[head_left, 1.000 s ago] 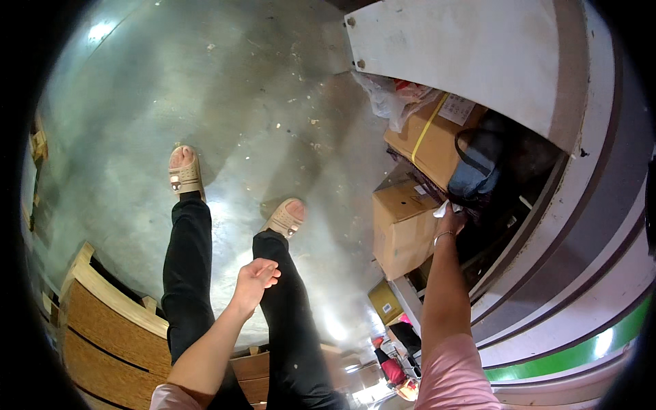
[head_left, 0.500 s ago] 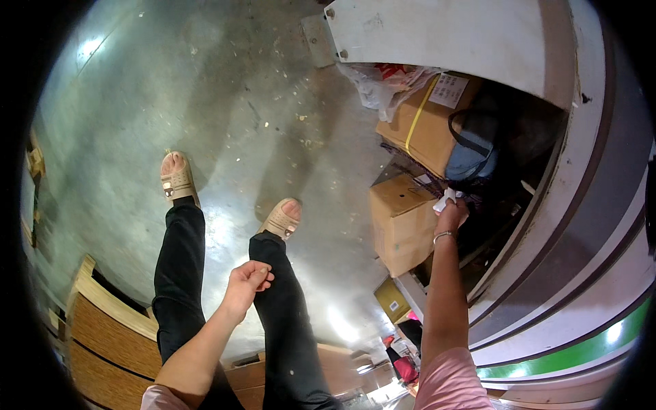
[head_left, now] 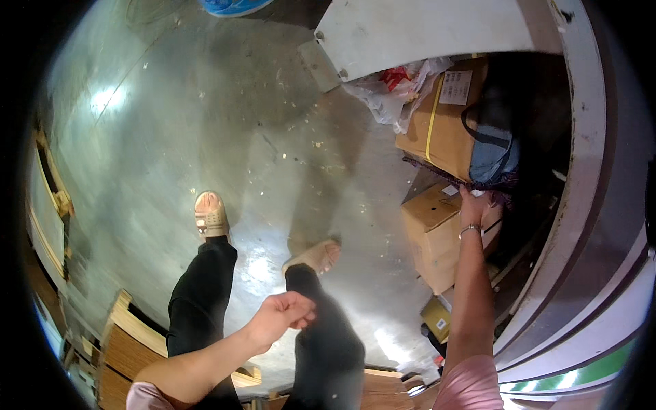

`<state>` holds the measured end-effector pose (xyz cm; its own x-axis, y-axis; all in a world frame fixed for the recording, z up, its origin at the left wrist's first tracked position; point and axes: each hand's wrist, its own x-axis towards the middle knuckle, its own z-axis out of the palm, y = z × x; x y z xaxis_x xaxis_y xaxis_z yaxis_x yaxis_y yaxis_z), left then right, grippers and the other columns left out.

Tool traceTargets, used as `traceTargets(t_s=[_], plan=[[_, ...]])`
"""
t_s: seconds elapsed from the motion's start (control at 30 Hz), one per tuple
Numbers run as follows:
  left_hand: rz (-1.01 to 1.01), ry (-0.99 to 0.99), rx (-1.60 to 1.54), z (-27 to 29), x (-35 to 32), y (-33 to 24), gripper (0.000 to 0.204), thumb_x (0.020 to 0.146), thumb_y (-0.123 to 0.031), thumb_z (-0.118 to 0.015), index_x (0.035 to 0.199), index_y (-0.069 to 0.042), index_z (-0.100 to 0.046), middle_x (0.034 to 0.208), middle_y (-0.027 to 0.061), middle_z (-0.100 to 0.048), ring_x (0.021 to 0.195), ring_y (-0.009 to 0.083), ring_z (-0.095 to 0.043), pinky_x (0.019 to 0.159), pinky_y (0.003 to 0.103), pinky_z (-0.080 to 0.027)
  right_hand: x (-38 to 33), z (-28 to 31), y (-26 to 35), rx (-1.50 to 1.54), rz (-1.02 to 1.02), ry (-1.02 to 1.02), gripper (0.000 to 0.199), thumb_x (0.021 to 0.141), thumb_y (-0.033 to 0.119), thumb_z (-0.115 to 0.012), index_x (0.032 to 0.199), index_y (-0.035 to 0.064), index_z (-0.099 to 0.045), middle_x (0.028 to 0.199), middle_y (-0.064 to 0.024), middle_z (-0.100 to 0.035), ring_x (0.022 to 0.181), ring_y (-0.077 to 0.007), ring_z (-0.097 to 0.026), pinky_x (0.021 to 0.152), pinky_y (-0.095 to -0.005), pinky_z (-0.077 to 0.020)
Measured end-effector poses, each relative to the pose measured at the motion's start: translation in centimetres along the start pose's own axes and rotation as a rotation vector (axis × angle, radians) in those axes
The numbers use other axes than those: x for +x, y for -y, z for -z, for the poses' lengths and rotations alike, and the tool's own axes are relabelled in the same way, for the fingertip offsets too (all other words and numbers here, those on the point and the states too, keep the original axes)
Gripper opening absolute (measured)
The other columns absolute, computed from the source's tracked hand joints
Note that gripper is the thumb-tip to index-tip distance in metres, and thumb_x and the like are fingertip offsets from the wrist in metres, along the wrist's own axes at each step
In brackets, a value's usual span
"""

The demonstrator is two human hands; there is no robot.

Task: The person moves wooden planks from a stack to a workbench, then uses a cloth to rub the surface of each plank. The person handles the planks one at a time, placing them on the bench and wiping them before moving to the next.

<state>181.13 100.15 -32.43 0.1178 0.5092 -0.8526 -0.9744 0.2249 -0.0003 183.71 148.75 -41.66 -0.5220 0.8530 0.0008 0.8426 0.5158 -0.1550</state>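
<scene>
At right of frame the right hand (head_left: pixel 473 205) is reaching the blue bag (head_left: pixel 493 154) above a cardboard box (head_left: pixel 437 236); grip unclear. The bag looks soft, light, best taken by its strap. The left hand (head_left: pixel 279 316) is hanging loosely curled, empty.

Floor (head_left: pixel 205 116) is showing up shiny grey. Boxes (head_left: pixel 437 225) are looking plain tan, and the top box (head_left: pixel 444 130) is wearing a yellow strap. The bag (head_left: pixel 493 154) is coming across blue with black handles. Trousers (head_left: pixel 201 294) are reading black, sandals (head_left: pixel 210 215) beige, sleeves (head_left: pixel 471 386) pink.
</scene>
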Motion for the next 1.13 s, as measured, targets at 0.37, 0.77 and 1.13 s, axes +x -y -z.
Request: traceTargets(t_s=[0.37, 0.77, 1.13], plan=[[-0.165, 0.231, 0.282, -1.5, 2.0, -10.3, 0.022, 0.096, -0.012, -0.054, 0.110, 0.004, -0.061, 0.095, 0.0100, -0.065, 0.081, 0.0129, -0.058, 0.077, 0.027, -0.047, 1.3, -1.3, -3.9, -0.031, 0.206, -0.163, 0.028, 0.062, 0.013, -0.080, 0.078, -0.0019, -0.063, 0.083, -0.0231, -0.066, 0.079, -0.0402, -0.065, 0.067, -0.0447, -0.0502], [-1.188, 0.404, 1.570, -13.9, 17.2, -16.4, 0.013, 0.089, -0.011, -0.061, 0.099, -0.003, -0.061, 0.079, 0.0061, -0.061, 0.069, 0.0094, -0.055, 0.062, 0.028, -0.047, -2.1, -3.6, 4.3, 0.075, 0.324, -0.352, 0.021, 0.063, 0.009, -0.066, 0.083, 0.0051, -0.062, 0.085, -0.0175, -0.064, 0.073, -0.0374, -0.065, 0.065, -0.0469, -0.0523], [-1.383, 0.450, 1.488, -18.9, 18.9, -17.8, 0.013, 0.090, -0.002, -0.060, 0.102, 0.000, -0.062, 0.090, 0.0077, -0.068, 0.080, 0.0108, -0.065, 0.071, 0.025, -0.051, -2.7, 1.8, -4.3, 0.497, 0.042, -0.352, 0.014, 0.082, -0.001, -0.058, 0.089, -0.0001, -0.070, 0.093, -0.0118, -0.072, 0.076, -0.0229, -0.065, 0.068, -0.0339, -0.0502]])
